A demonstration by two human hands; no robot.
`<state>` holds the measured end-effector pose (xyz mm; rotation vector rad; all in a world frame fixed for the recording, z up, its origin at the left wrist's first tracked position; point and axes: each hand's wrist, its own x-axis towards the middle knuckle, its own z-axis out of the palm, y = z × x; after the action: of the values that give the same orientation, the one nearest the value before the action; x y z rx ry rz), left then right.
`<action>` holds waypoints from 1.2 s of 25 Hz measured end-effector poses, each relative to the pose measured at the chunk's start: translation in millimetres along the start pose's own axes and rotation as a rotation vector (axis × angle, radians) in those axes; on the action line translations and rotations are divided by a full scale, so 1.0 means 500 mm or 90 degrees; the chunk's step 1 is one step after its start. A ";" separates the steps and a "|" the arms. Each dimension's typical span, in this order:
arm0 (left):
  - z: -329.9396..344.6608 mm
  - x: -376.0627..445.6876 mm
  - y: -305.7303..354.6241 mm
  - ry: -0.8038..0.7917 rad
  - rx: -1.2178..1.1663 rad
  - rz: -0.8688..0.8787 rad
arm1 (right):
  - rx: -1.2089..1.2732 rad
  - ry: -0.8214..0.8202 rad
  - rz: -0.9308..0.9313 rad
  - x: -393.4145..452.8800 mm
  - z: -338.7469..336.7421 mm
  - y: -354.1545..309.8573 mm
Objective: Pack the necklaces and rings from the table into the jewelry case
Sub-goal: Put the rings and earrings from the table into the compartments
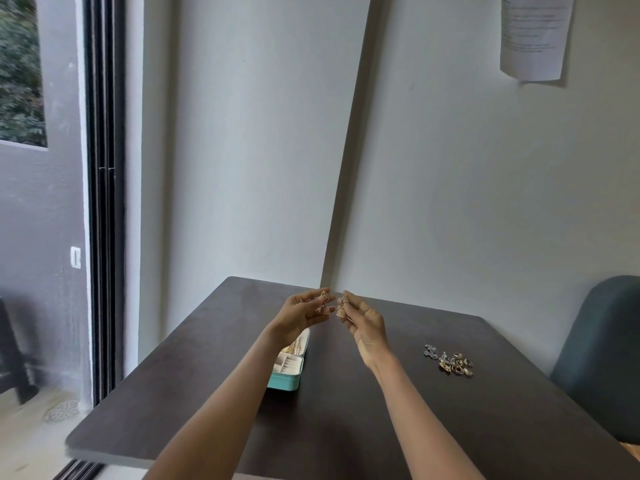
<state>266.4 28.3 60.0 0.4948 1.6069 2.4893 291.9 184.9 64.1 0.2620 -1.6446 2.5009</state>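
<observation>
On the wall, a sheet of paper (535, 36), print unreadable.

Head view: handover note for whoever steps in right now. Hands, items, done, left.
Left hand: raised over the table, pinching a small gold piece.
Right hand: raised beside it, pinching a gold bell-shaped piece. The two pieces are close together but apart.
Jewelry case: open on the dark table, below the left forearm; some gold items already lie in its far section.
Pile of rings and other pieces: on the table, to the right of the right hand.
Left: place both held pieces in the case, then pack the pile.
</observation>
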 end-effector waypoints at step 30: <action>-0.116 -0.107 0.040 0.043 0.828 -0.382 | -0.327 0.112 0.181 -0.090 0.147 0.178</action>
<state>297.6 -45.1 45.7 -0.0207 2.6849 0.8297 322.3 81.7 3.1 -0.2556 -2.2889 2.0820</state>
